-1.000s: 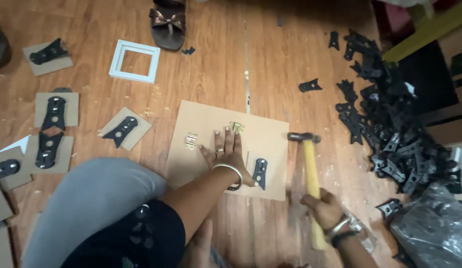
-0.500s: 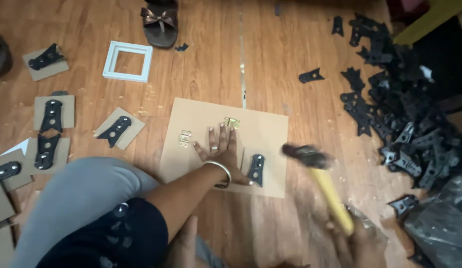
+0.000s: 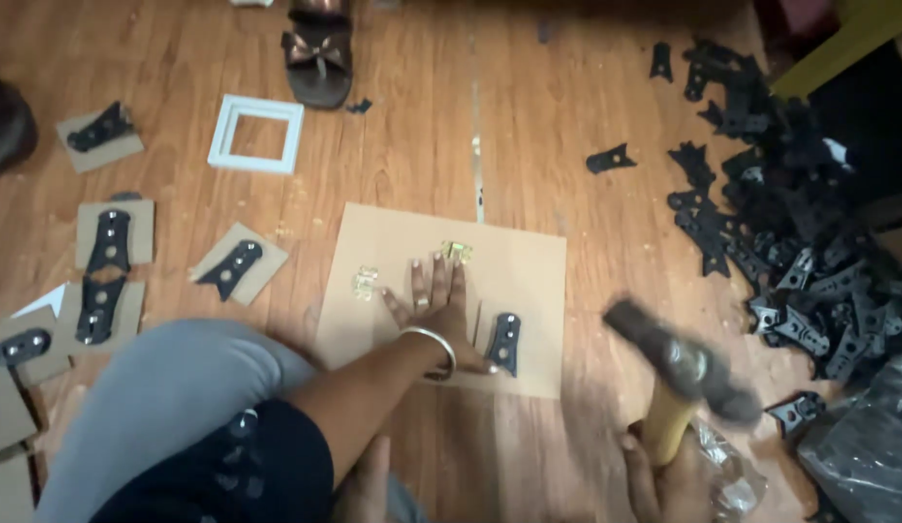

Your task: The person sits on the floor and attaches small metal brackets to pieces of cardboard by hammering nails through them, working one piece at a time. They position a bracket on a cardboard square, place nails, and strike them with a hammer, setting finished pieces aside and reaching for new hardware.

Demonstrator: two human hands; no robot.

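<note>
Bare wooden floor (image 3: 558,126) lies open above the square tan cardboard sheet (image 3: 528,266) — the heap of black metal brackets (image 3: 800,242) crowds the right, while small cardboard-backed black brackets (image 3: 112,242) and a white square frame (image 3: 257,134) scatter the left.

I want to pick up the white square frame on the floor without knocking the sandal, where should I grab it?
Pinch the near rail of the white frame, coming from above on your side. It lies flat and hollow, so fingers can drop into the opening and close on one thin rail. The sandal sits beyond its far right corner.
</note>
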